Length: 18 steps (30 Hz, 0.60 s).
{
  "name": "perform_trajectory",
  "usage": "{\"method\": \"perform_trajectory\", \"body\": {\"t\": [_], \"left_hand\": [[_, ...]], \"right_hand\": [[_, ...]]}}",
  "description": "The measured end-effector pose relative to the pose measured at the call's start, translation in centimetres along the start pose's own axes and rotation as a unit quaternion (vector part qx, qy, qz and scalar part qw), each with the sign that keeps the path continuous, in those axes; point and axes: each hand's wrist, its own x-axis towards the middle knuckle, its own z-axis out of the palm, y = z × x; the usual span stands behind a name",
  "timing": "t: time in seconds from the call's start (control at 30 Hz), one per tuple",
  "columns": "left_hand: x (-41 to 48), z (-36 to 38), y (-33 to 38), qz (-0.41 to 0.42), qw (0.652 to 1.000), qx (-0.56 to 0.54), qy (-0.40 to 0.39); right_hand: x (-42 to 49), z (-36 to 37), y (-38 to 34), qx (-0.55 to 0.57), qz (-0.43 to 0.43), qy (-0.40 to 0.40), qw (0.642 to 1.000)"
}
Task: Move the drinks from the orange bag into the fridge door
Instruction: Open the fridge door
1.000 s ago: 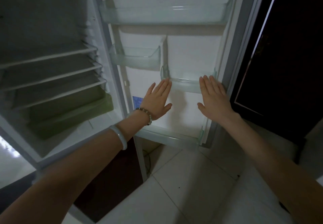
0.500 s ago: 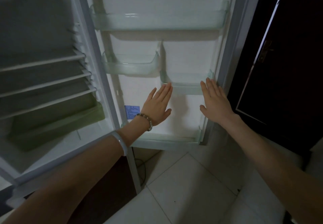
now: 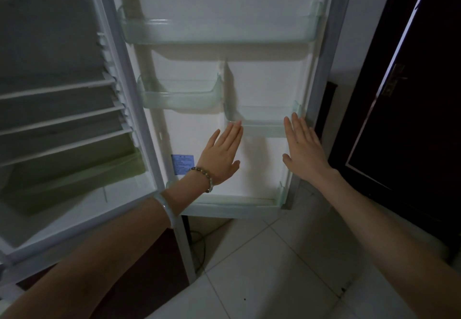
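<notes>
Both hands empty, flat, fingers straight and close together, palms toward the fridge door. Left hand with a bead bracelet at the wrist and a pale bangle further up the forearm; fingertips just below the left end of the small right-hand door bin. Right hand under that bin's right end, near the door's edge. Cannot tell whether either hand touches the door liner or hovers just off it.

Door stands wide open. Four bins visible: a long top bin, a small left bin, the small right one, and a bottom bin. All look bare. Blue label on the liner beside the left wrist. Fridge interior to the left, shelves bare.

No drinks and no orange bag in view; both out of frame, place unknown.

Judgement: opening step, door readied, nothing loaded yet. Next move calls for pulling both hands back, turning to find the bag, and taking out a first drink. The bottom bin looks the likeliest for tall bottles.
</notes>
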Motion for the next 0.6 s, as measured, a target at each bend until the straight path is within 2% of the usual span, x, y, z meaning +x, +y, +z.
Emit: {"method": "perform_trajectory", "body": {"t": [0.4,0.6], "left_hand": [[-0.8,-0.4,0.5,-0.017,1.000,0.013,-0.009],[-2.7,-1.1,0.2,-0.017,1.000,-0.022,-0.009]], "right_hand": [[-0.8,0.1,-0.6,0.012,-0.002,0.016,1.000],[-2.2,-0.2,-3.7,0.012,-0.043,0.036,0.998]]}}
